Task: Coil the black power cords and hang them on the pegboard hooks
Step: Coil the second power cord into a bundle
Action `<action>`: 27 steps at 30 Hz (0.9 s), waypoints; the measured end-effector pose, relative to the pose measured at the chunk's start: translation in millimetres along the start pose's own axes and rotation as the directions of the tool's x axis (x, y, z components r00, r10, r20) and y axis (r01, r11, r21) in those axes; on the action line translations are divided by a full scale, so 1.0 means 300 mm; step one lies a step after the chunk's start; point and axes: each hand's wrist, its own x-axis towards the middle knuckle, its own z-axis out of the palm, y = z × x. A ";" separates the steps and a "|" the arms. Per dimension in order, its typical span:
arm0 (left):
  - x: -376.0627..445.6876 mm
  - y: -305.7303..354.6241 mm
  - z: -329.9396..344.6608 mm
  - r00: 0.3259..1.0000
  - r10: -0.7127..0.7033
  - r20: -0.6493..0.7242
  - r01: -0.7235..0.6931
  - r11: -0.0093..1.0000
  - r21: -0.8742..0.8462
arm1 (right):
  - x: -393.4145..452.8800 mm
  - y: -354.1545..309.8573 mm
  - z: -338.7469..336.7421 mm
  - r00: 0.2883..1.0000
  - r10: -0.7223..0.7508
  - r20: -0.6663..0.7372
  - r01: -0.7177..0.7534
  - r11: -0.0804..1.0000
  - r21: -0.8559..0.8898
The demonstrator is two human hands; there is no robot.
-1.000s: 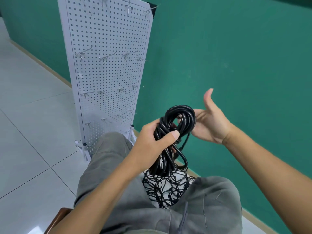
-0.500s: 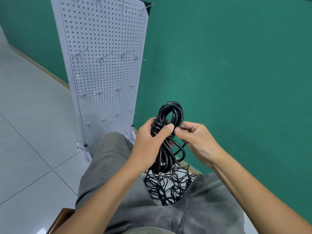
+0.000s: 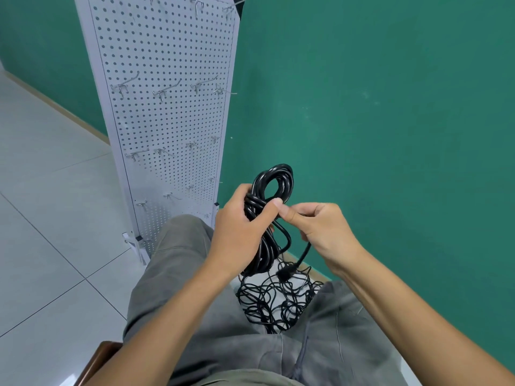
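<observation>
- Left hand (image 3: 242,229) grips the coiled black cord (image 3: 269,215) around its waist, thumb pressed across the strands
- Right hand (image 3: 320,229) pinches the cord's loose end beside that thumb
- Coil sits right of the pegboard (image 3: 167,112), above a tangle of cords (image 3: 274,298) on the floor

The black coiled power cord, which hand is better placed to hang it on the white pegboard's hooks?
Left, probably. The left hand already grips the black coiled power cord and is nearer the white pegboard and its metal hooks. The right hand only pinches the cord's loose end.
</observation>
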 end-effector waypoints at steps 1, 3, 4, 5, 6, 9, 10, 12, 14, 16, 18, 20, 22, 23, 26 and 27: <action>0.008 -0.004 -0.007 1.000 -0.004 -0.010 0.004 1.000 0.005 | -0.006 -0.007 -0.007 1.000 0.015 0.009 -0.014 0.999 -0.037; 0.022 -0.021 -0.022 0.999 -0.028 -0.027 0.028 1.000 0.012 | -0.019 -0.022 -0.023 0.998 0.047 0.039 -0.043 0.994 -0.097; 0.029 -0.031 -0.028 0.998 -0.044 -0.033 0.045 0.999 0.020 | -0.026 -0.029 -0.035 0.996 0.051 0.069 -0.042 0.991 -0.127; 0.034 -0.045 -0.035 0.997 -0.063 -0.035 0.064 0.997 0.033 | -0.034 -0.040 -0.048 0.994 0.053 0.092 -0.038 0.986 -0.161; 0.039 -0.058 -0.041 0.996 -0.083 -0.031 0.085 0.995 0.049 | -0.036 -0.044 -0.061 0.993 0.042 0.110 -0.019 0.980 -0.198; 0.041 -0.085 -0.051 0.992 -0.123 0.036 0.118 0.985 0.124 | -0.043 -0.051 -0.094 0.985 -0.026 0.171 0.101 0.889 -0.446; 0.038 -0.088 -0.050 0.989 -0.128 0.069 0.114 0.979 0.170 | -0.042 -0.048 -0.099 0.979 -0.050 0.196 0.151 0.822 -0.549; 0.035 -0.092 -0.046 0.980 -0.136 0.143 0.094 0.958 0.269 | -0.038 -0.069 -0.111 0.974 -0.074 0.214 0.198 0.740 -0.643; 0.035 -0.088 -0.043 0.960 -0.160 0.228 0.077 0.939 0.336 | -0.027 -0.114 -0.125 0.964 -0.078 0.255 0.229 0.730 -0.644; 0.032 -0.088 -0.042 0.942 -0.170 0.290 0.048 0.922 0.385 | -0.017 -0.153 -0.136 0.942 -0.044 0.331 0.254 0.738 -0.625; 0.028 -0.083 -0.037 0.935 -0.150 0.320 -0.001 0.904 0.428 | -0.016 -0.176 -0.137 0.913 -0.007 0.407 0.257 0.786 -0.562; 0.025 -0.079 -0.032 0.934 -0.139 0.329 -0.016 0.904 0.427 | -0.026 -0.190 -0.134 0.891 0.021 0.453 0.219 0.855 -0.471; 0.021 -0.076 -0.031 0.939 -0.128 0.320 -0.011 0.916 0.400 | -0.029 -0.194 -0.138 0.873 0.065 0.484 0.126 0.928 -0.351; 0.020 -0.072 -0.031 0.940 -0.127 0.317 -0.004 0.925 0.381 | -0.031 -0.192 -0.143 0.865 0.090 0.494 0.064 0.956 -0.288; 0.018 -0.070 -0.024 0.921 -0.162 0.355 0.077 0.968 0.240 | -0.032 -0.184 -0.163 0.838 0.109 0.535 -0.064 0.993 -0.102; 0.020 -0.073 -0.021 0.899 -0.180 0.399 0.121 0.978 0.168 | -0.032 -0.182 -0.169 0.827 0.095 0.555 -0.068 0.995 -0.069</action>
